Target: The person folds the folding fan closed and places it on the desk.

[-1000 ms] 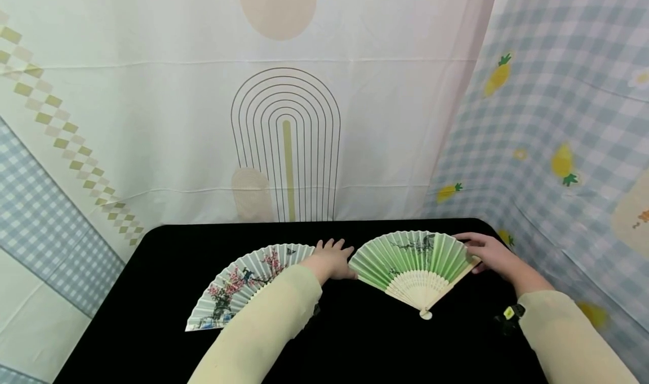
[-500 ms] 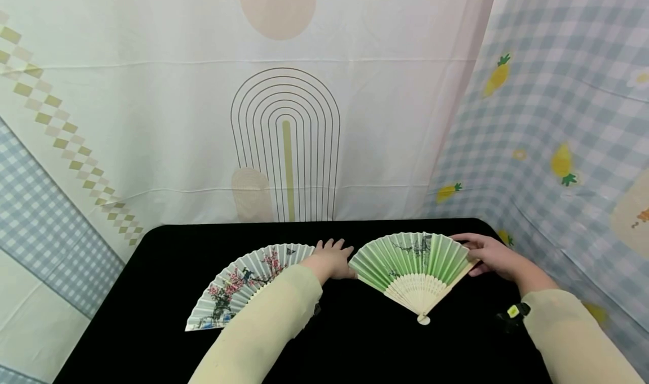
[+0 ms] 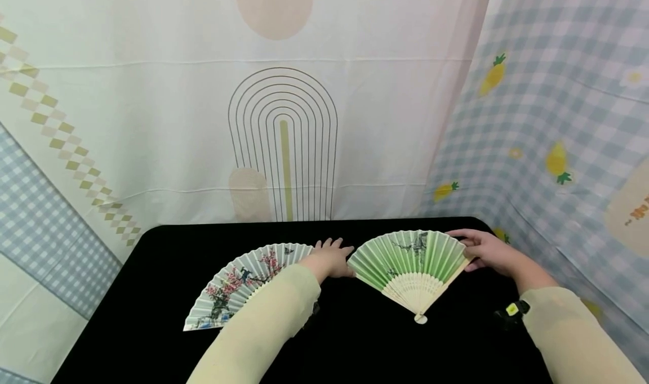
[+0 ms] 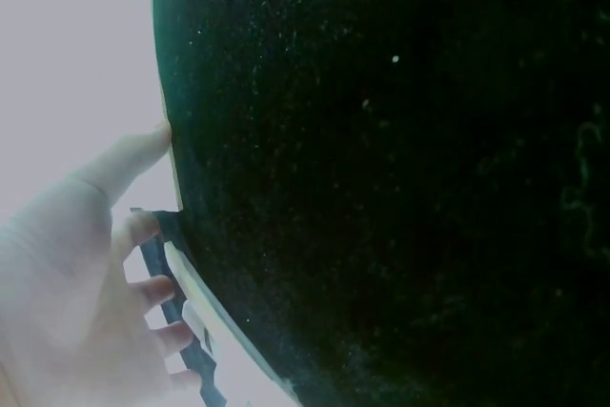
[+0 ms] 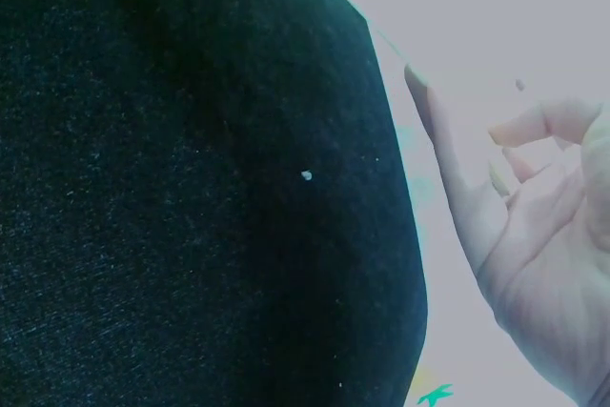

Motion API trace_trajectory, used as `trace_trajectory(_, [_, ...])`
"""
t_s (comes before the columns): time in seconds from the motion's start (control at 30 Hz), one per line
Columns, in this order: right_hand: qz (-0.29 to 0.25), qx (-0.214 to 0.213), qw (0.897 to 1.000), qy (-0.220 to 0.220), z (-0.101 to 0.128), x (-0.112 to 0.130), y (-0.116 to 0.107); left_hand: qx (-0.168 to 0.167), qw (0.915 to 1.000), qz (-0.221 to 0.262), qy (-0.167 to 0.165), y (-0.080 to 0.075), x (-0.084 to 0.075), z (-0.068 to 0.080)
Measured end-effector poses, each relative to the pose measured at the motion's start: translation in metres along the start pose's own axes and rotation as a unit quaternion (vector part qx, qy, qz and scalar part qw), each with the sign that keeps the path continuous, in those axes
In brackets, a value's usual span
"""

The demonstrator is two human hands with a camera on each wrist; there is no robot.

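In the head view a green pleated folding fan (image 3: 417, 260) lies spread on the black table, its pivot towards the person. My left hand (image 3: 329, 261) lies between two fans, fingers spread, thumb at the green fan's left edge. In the left wrist view that hand (image 4: 76, 274) has its thumb tip against a pale edge. My right hand (image 3: 494, 253) holds the green fan's right outer rib, fingers bent and thumb on the near side. In the right wrist view the same hand (image 5: 548, 226) shows one long straight finger; glare hides the fan there.
A white folding fan with pink blossoms (image 3: 235, 282) lies spread at the left, partly covered by the left sleeve (image 3: 263, 322). The black table (image 3: 375, 350) meets a pale curtain (image 3: 177, 119) behind and a blue checked cloth (image 3: 532, 119) at the right.
The green fan's pivot has shifted slightly left, with small movements of the right hand at its edge. My left hand has stayed in place. The head view has turned slightly.
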State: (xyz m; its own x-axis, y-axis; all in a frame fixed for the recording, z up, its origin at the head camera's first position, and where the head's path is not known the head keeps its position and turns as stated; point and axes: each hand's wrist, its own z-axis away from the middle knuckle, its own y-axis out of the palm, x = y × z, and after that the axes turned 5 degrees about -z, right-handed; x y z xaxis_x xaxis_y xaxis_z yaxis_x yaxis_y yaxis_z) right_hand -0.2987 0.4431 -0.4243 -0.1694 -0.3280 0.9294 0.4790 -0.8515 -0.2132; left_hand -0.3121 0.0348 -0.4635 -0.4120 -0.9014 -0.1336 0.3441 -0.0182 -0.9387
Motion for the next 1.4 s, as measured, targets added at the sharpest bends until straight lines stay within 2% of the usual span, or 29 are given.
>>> trace_trajectory(0.3, [-0.003, 0.014, 1.0, 0.003, 0.0, 0.003, -0.001, 0.002, 0.9995, 0.019, 0.025, 0.0, -0.002, -0.002])
trace_trajectory(0.67, [0.012, -0.014, 1.0, -0.003, 0.002, 0.003, -0.002, 0.0, 0.9982, 0.042, 0.043, -0.003, 0.0, 0.004])
trace_trajectory(0.83, [0.007, -0.011, 1.0, -0.009, 0.006, 0.002, -0.003, -0.003, 0.9978, 0.047, 0.047, -0.003, -0.002, 0.003])
trace_trajectory(1.0, [-0.001, -0.006, 1.0, -0.009, 0.008, 0.003, -0.005, -0.024, 0.9968, 0.055, 0.053, 0.0, -0.002, 0.0])
trace_trajectory(1.27, [0.004, -0.027, 1.0, -0.011, 0.013, 0.005, -0.006, -0.07, 0.99, 0.103, 0.066, 0.001, -0.001, 0.0])
trace_trajectory(1.4, [0.003, -0.033, 0.999, -0.016, 0.014, 0.006, -0.007, -0.09, 0.9872, 0.11, 0.072, 0.001, -0.002, 0.001])
